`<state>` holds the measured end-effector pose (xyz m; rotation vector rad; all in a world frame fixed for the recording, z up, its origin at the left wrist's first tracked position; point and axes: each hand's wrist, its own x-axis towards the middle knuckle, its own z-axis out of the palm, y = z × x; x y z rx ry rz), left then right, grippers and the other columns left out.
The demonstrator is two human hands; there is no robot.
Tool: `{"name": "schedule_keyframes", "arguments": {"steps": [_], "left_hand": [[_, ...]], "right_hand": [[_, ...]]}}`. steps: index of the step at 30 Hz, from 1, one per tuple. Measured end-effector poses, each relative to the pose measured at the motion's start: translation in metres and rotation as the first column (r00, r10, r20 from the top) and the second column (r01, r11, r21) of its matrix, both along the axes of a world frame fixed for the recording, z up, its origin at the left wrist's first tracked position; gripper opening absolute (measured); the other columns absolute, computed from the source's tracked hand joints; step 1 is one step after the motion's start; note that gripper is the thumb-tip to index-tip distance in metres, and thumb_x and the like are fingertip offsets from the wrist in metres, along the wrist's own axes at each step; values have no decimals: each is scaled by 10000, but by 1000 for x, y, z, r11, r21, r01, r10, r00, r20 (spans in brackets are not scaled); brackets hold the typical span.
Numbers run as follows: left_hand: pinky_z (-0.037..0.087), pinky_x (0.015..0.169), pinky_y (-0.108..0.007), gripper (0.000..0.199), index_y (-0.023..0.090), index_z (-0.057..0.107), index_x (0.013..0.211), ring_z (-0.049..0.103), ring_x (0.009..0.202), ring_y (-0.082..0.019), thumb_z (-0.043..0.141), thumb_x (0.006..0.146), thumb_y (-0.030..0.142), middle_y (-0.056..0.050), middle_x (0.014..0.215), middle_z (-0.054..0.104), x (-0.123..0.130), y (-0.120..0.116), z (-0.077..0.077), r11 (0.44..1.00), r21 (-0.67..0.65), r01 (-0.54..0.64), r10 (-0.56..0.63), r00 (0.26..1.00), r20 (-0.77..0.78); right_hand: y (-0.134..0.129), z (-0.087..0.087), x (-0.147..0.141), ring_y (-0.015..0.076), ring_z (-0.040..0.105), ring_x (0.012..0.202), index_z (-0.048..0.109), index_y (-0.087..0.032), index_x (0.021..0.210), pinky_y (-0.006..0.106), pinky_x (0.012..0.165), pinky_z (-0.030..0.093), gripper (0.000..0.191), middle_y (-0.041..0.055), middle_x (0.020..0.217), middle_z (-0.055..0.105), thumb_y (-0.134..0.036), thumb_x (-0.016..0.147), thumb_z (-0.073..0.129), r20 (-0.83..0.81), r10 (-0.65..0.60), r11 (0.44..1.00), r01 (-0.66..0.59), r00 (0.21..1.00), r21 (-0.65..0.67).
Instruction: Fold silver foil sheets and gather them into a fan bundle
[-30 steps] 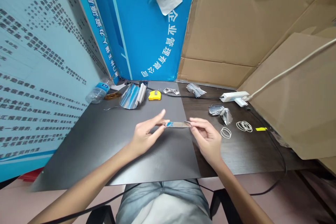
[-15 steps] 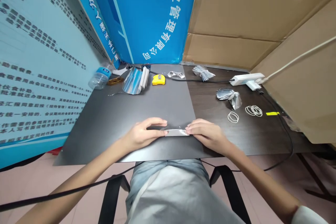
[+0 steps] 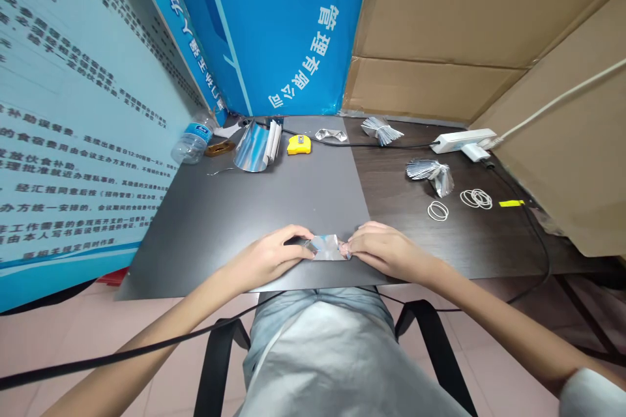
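A small piece of shiny silver film (image 3: 327,247) lies between my hands, close to the table's front edge. My left hand (image 3: 274,253) pinches its left end between thumb and fingers. At the right end, my right hand (image 3: 384,249) has its fingers closed on the film, which looks crumpled there. Bluish reflections show on the flat middle part; the fingers hide both ends.
Along the back stand a plastic bottle (image 3: 195,141), a curled reflective sheet (image 3: 254,146), a yellow tape measure (image 3: 298,144) and a folded silver strip (image 3: 331,135). To the right are bundled silver strips (image 3: 381,131), rubber bands (image 3: 476,199) and a power strip (image 3: 464,141).
The film has turned from a narrow edge-on strip to showing a broader face, and its right end now looks crumpled. Both hands stay close to it. The view has shifted slightly.
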<state>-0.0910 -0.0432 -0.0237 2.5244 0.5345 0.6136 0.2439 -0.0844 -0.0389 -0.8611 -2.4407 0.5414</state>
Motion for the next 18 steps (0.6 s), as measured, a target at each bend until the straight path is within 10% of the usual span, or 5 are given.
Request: {"name": "schedule_keyframes", "arguments": {"steps": [18], "left_hand": [[654, 1075, -329, 324, 231, 719, 1343, 786, 1181, -190, 597, 1056, 142, -77, 1266, 808, 2, -8, -6, 993, 118, 6, -6, 1000, 3]], "right_hand": [[-15, 4, -1, 206, 761, 1109, 797, -305, 1194, 430, 1004, 619, 244, 3, 1154, 832, -235, 1045, 616, -8, -62, 998, 62, 998, 14]]}}
